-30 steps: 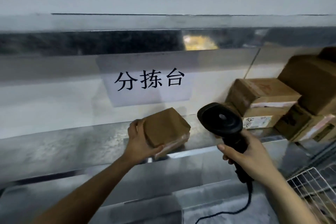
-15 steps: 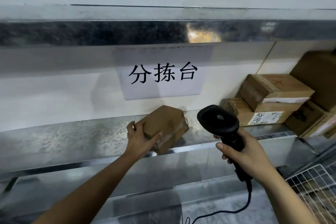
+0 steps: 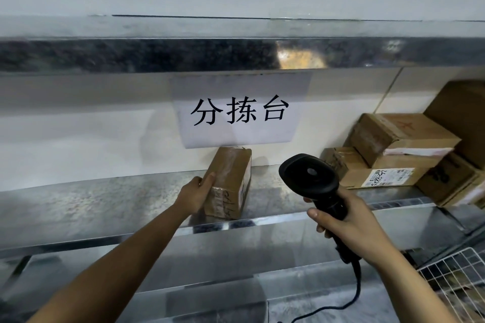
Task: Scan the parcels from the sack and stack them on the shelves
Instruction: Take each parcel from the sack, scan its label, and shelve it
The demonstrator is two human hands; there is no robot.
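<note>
The parcel (image 3: 231, 181), a small brown box wrapped in clear tape, now sits flat on the metal shelf (image 3: 105, 202). Its long side runs away from the viewer and its far end is close under the paper sign (image 3: 238, 113) on the wall. A second ago it was tilted at the shelf's front lip, held up off the metal. It has since been turned, set down and pushed further in.

The left hand (image 3: 195, 193) still holds its near left corner, with the thumb laid along the top edge. The other fingers go round the side and are hidden. The right hand (image 3: 351, 228) is wrapped round the handle of the black scanner (image 3: 312, 181). The scanner's head is raised just right of the parcel, and its cable (image 3: 354, 296) hangs down below.

Further right on the same shelf, well apart from this parcel, other cardboard boxes (image 3: 401, 139) are piled. A wire basket (image 3: 462, 278) shows at the lower right corner.

This parcel looks to be placed, and only the let-go remains. The left hand will probably release it and go back for another from the sack, which is not in view.
</note>
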